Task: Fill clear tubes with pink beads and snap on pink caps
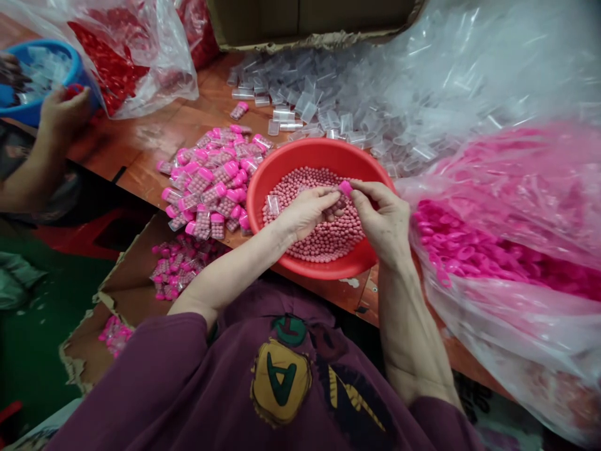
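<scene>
Over a red basin [323, 270] of small pink beads [323, 247], both my hands meet around one small container. My left hand [310, 213] is closed on its clear bottle, mostly hidden by the fingers. The pink cap [346, 187] at the bottle's top is pinched by my right hand [385, 216], thumb and finger on it. An uncapped clear bottle [273, 204] lies on the beads at the basin's left. Left of the basin is a heap of bead-filled bottles with pink caps [206, 178].
Loose clear bottles [305, 106] spread behind the basin, before a cardboard box [310, 25]. A plastic bag of pink caps [479, 244] lies right. Below left, a carton [136, 275] holds filled bottles. Another person's hand [66, 113] is beside a blue basin [77, 69].
</scene>
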Tool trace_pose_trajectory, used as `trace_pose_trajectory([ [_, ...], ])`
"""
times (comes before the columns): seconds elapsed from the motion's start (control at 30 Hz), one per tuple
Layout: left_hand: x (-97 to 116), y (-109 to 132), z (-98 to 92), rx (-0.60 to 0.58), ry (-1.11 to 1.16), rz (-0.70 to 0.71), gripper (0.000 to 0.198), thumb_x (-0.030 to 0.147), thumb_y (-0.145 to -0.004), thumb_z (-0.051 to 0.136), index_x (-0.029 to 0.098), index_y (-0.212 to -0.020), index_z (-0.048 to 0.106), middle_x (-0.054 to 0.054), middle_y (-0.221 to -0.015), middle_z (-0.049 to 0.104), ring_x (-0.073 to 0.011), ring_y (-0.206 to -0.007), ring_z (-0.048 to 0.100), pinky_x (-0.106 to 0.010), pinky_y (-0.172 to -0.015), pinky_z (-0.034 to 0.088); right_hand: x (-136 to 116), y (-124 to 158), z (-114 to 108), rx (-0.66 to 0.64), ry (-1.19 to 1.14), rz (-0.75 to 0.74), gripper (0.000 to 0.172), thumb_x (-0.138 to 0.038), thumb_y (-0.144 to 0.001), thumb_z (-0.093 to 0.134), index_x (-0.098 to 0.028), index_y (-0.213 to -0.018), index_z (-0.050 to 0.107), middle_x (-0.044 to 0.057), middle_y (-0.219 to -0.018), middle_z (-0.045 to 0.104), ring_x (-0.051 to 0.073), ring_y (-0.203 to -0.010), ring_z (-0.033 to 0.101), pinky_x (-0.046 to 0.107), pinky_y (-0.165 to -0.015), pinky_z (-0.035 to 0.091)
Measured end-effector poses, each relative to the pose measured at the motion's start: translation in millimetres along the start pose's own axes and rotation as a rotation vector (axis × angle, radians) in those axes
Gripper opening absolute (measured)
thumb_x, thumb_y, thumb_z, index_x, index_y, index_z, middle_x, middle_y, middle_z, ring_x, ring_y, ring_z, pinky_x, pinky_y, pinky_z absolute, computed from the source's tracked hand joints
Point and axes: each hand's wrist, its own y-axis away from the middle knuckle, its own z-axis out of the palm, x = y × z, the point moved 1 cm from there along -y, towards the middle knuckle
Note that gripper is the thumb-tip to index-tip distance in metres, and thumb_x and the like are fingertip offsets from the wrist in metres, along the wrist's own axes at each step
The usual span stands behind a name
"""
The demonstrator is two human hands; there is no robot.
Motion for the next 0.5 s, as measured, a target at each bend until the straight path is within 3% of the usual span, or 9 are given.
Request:
trace_pose_trajectory([
  [0.2, 0.3, 4.5, -0.4, -0.013, -0.084, 0.063, 0.02, 0.014, -0.113, 0.07, 0.013, -0.093, 0.072, 0.002, -0.079, 0.068, -0.0057, -0.067, 0.062, -0.022, -0.066, 0.04, 4.8, 1.8, 1.8, 0.026, -0.067, 0.071, 0.018, -0.033, -0.1, 0.081, -0.03, -0.116, 0.091, 0.004, -0.118, 0.091, 0.026, -0.115, 0.086, 0.048, -0.111, 0.07],
  [0.33, 4.1, 7.1, 0.5, -0.006, -0.097, 0.043, 0.022, 0.013, -0.114, 0.067, 0.013, -0.092, 0.071, 0.003, -0.078, 0.066, -0.0056, -0.065, 0.061, -0.022, -0.063, 0.039, -0.7, 1.9, 0.4, 0.02, -0.003, 0.011, 0.017, -0.034, -0.103, 0.079, -0.029, -0.114, 0.091, 0.004, -0.117, 0.091, 0.026, -0.112, 0.087, 0.047, -0.108, 0.071],
  [0.5, 7.2, 8.2, -0.3, -0.002, -0.071, -0.02, 0.016, 0.016, -0.105, 0.081, 0.013, -0.094, 0.071, 0.002, -0.083, 0.071, -0.0055, -0.064, 0.062, -0.021, -0.061, 0.038, -3.9, 1.2, 1.2, 0.041, 0.025, -0.029, 0.016, -0.036, -0.104, 0.078, -0.03, -0.113, 0.091, 0.005, -0.115, 0.091, 0.027, -0.109, 0.087, 0.047, -0.106, 0.072],
])
